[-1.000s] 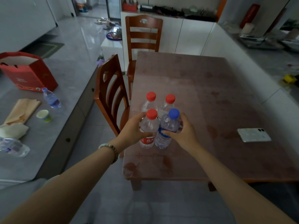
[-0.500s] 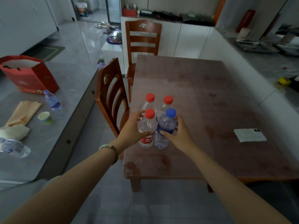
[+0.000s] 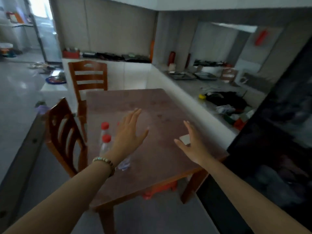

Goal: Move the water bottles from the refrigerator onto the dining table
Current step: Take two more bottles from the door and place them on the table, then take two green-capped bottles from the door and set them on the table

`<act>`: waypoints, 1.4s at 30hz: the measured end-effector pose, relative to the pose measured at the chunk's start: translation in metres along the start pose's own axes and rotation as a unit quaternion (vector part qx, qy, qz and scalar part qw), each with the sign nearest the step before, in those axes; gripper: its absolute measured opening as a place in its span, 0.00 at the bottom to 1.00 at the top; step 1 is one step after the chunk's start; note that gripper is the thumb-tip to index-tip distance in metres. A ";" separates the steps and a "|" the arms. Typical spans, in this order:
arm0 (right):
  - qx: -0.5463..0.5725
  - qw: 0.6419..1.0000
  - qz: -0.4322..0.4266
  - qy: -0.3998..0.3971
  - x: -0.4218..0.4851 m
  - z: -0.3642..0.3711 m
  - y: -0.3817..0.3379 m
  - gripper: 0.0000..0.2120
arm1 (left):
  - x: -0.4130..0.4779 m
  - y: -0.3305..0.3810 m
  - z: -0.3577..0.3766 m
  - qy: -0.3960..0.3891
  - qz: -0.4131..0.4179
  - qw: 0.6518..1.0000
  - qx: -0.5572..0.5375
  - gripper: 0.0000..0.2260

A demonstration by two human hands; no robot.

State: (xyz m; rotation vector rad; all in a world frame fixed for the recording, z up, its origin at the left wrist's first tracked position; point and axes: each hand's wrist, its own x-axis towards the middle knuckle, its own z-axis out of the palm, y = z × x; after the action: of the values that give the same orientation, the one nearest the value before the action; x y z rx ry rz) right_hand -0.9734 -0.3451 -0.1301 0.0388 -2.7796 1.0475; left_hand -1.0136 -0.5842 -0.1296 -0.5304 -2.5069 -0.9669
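Released red-capped clear plastic water bottles [image 3: 105, 144] onto brown wooden dining table [image 3: 160, 159]; lifted left hand [image 3: 129, 134], right hand [image 3: 191, 144] away, fingers spread; likely delivered.

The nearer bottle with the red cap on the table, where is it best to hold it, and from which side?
Probably hold the nearer red-capped bottle round its clear body below the cap, coming from the near edge of the table. It stands upright; a chair is close on its left and another bottle stands just behind.
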 end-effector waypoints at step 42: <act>-0.448 0.713 0.326 0.430 -0.741 -0.280 -0.208 0.35 | -0.367 0.602 -0.135 -0.006 0.644 0.667 -0.374 0.27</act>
State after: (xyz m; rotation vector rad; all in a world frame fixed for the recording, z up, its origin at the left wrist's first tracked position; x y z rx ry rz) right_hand -0.1843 -0.3444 0.0877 -1.2510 -2.0424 -0.3467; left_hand -0.3830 -0.3379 0.1101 -2.0939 -0.9330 -1.1690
